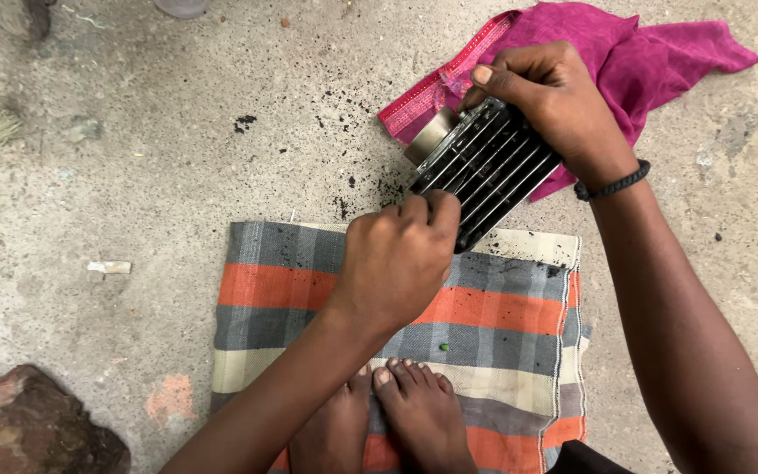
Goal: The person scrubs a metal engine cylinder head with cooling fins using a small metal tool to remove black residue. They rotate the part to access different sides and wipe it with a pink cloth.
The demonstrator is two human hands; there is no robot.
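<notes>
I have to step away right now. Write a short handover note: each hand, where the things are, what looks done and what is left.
Right hand: gripping the top of the black finned metal part, tilting it over the concrete floor.
Left hand: closed at the part's lower edge; whether it holds a small tool cannot be seen.
Things: pink cloth lies behind the part; striped cloth is spread under the person's feet.
Done: black grit already lies on the floor beside the part.
Left: the fins look dark and dirty, so cleaning probably continues.
</notes>
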